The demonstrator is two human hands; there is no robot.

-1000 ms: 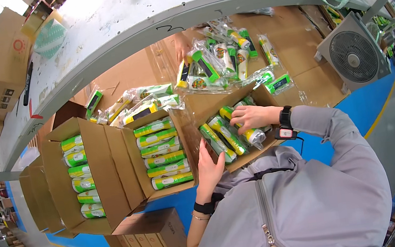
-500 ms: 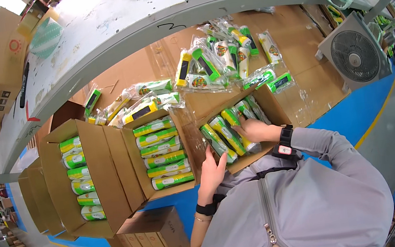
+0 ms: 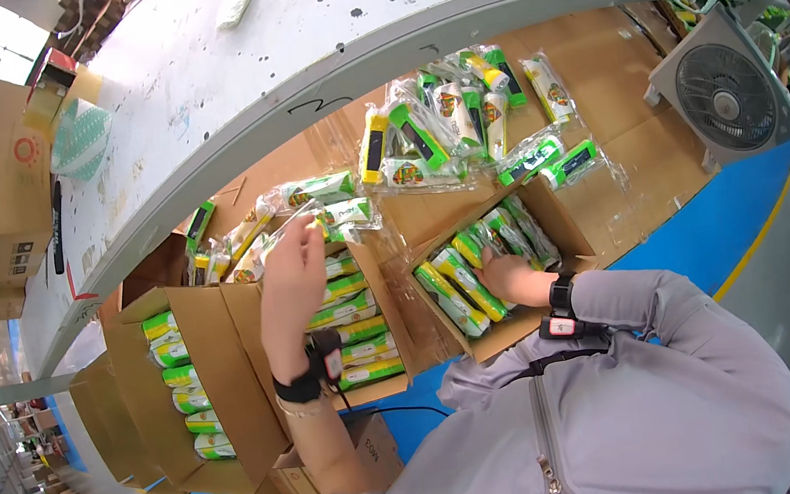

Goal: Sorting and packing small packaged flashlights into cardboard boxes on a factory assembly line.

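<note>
Best to press the bagged green-and-yellow packs [image 3: 469,285] gently side by side in the right-hand carton [image 3: 565,223], with the right hand [image 3: 513,278] bent down among them, fingertips hidden, so impossible to tell whether gripping one. Wise, too, to lift any loose pack [image 3: 318,189] off the cardboard sheet [image 3: 638,177] by its middle rather than by a slack end, with the left hand [image 3: 295,269] partly curled beside that pile above the middle carton [image 3: 377,391], unclear whether empty or holding. Compared with the earlier frame, away from the right-hand carton with the left hand, but still inside with the right.
</note>
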